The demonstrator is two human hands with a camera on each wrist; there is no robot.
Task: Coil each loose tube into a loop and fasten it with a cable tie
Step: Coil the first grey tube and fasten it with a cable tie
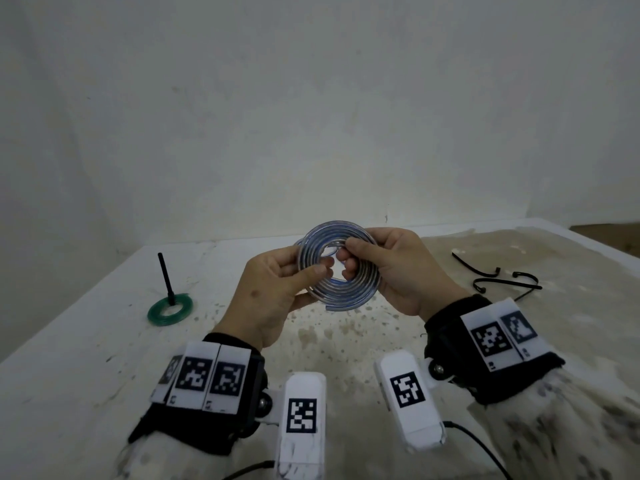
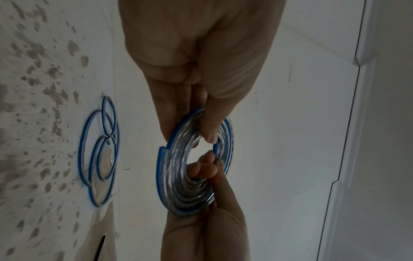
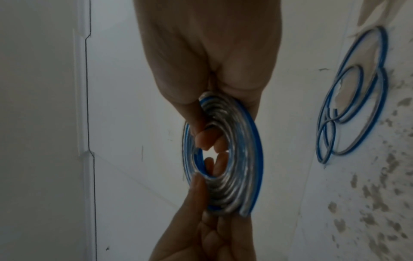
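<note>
A clear tube with a blue stripe, wound into a flat spiral coil (image 1: 337, 268), is held upright above the table between both hands. My left hand (image 1: 311, 271) pinches the coil's left side, thumb on the near face. My right hand (image 1: 348, 258) grips the right side, with fingertips curled through the centre hole. The outer tube end (image 1: 329, 307) hangs free at the bottom. In the left wrist view my left hand (image 2: 201, 137) pinches the coil (image 2: 178, 176). In the right wrist view my right hand (image 3: 208, 134) grips the coil (image 3: 243, 159).
A green coiled tube (image 1: 169, 308) lies at the left with a black cable tie (image 1: 165, 277) standing up from it. Loose black cable ties (image 1: 498, 280) lie at the right. Another blue-striped tube (image 2: 100, 150) lies in loose loops on the stained white table (image 1: 104, 341), below the hands.
</note>
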